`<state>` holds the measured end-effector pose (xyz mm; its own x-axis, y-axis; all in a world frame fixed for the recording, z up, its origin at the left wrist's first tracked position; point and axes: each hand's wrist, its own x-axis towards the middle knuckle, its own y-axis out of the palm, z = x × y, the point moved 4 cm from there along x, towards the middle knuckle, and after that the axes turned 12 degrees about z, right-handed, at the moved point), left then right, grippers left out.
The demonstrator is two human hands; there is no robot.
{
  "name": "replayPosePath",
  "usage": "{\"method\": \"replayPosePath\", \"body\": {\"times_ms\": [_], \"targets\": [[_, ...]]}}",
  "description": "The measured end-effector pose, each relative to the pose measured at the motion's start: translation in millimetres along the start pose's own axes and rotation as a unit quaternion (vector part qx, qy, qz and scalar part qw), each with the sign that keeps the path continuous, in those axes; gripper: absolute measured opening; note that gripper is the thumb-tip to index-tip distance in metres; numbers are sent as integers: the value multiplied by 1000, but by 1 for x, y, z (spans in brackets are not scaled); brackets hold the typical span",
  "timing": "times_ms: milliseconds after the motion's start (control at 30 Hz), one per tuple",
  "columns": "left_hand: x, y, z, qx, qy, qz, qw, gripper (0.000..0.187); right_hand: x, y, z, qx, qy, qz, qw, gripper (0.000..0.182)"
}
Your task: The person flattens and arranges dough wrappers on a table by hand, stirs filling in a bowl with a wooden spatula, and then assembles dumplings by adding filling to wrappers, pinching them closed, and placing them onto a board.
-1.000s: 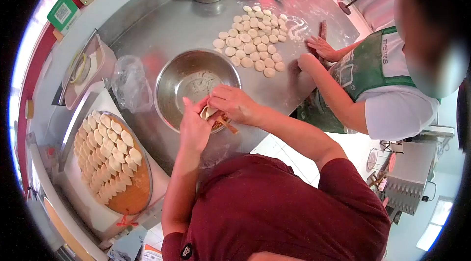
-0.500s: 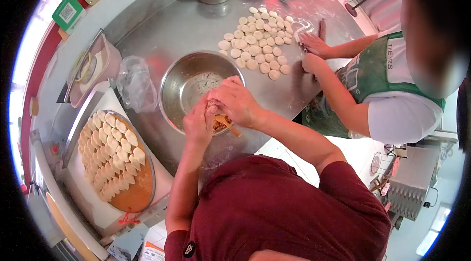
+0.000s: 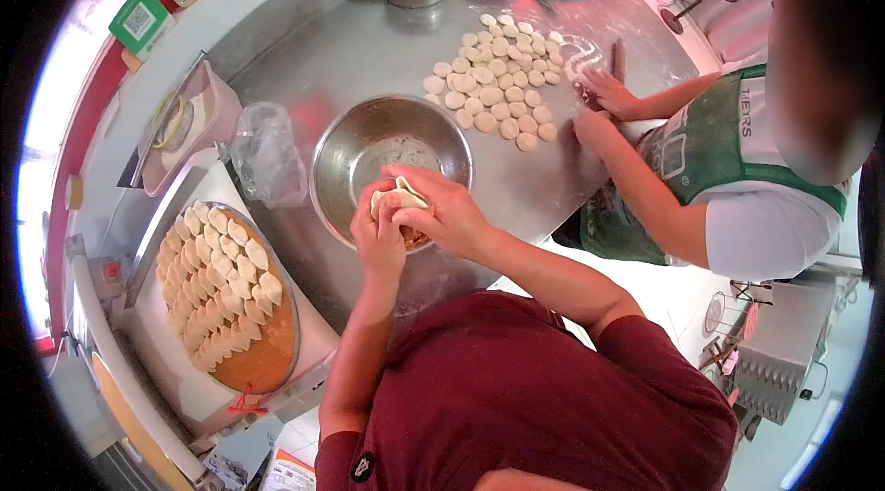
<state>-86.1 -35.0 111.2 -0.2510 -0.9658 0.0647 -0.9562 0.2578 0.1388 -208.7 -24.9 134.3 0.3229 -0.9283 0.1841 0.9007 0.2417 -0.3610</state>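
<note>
Head view shows both hands joined over the near edge of the steel bowl (image 3: 392,154), working a dumpling wrapper (image 3: 398,196) between them. The left hand (image 3: 380,237) cups the wrapper from below, its fingers curled up around it, and the right hand (image 3: 442,210) lies over the top with thumb and fingertips pinching the pale rim. Filling (image 3: 412,237) shows just under the hands at the bowl's near side. From here the likeliest fault is a seam that fails to seal: if filling or grease reaches the edge, the dough may not stick and could gape open. Pinching too hard may tear the thin wrapper, and too much filling may squeeze out the ends. A slack grip could drop the piece into the bowl. The tray of folded dumplings (image 3: 226,293) sits well to the left, already crowded, so setting another down carelessly may press neighbours together. A second person's hands (image 3: 604,104) work beside the dough rounds (image 3: 498,76) across the table.
</note>
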Motion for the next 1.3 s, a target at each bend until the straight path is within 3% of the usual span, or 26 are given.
{"method": "replayPosePath", "body": {"times_ms": [67,167,467,567,633,700,800,933,1000,1300], "targets": [[-1,-3,5,21,2,-8,1000,31,3,-2,9,-56,-43,-19,997,47],[-2,-3,4,32,-14,-3,999,30,2,-2,12,34,22,-29,999,42],[-5,7,-14,-13,-38,43,998,33,3,2,5,-44,-88,-69,993,33],[-7,7,-13,-40,-92,96,990,36,4,-1,7,122,11,20,992,33],[-9,11,-19,-68,-154,111,979,37,1,8,0,333,105,71,934,40],[-10,11,-22,-63,-174,166,969,39,0,14,1,461,142,95,871,46],[-7,13,-25,-49,-202,181,961,41,1,18,8,517,120,82,843,50],[-7,12,-23,-55,-208,136,967,42,2,23,7,502,110,51,856,51],[-4,8,-4,-13,-163,126,978,42,0,25,8,481,124,45,867,52],[-6,14,-19,-109,-147,130,974,37,1,22,11,442,119,52,887,54]]}}
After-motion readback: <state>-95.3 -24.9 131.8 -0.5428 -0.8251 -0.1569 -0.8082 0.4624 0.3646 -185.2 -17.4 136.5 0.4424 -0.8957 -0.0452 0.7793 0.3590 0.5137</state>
